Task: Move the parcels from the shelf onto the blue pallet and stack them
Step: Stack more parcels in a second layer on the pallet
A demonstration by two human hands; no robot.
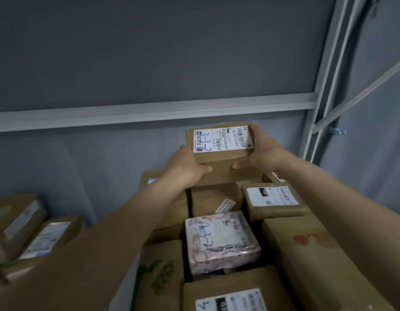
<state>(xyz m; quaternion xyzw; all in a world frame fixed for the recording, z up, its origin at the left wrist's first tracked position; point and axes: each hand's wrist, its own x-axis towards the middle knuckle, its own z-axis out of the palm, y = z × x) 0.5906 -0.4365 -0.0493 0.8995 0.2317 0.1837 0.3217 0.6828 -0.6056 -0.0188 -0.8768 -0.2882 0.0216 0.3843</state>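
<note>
While packed cartons fill the lower frame around the pink-wrapped parcel (221, 240), your left hand (183, 168) and right hand (258, 151) clamp opposite sides of the labelled brown parcel (221, 153) at centre, thumbs on its near face. That two-sided hold probably keeps it level, above the stack before the grey wall (149, 52).

A grey wall (149, 46) fills the upper part of the view, plain and dimly lit. A pale metal rail (149, 112) runs across it, tilted slightly up to the right. At the right it meets an upright post (325, 70) of the same pale metal. A brace (360, 93) slants from the post's lower part up toward the right edge. A small blue clip (337, 131) sits near the brace's lower end. The light is dull and bluish.
</note>
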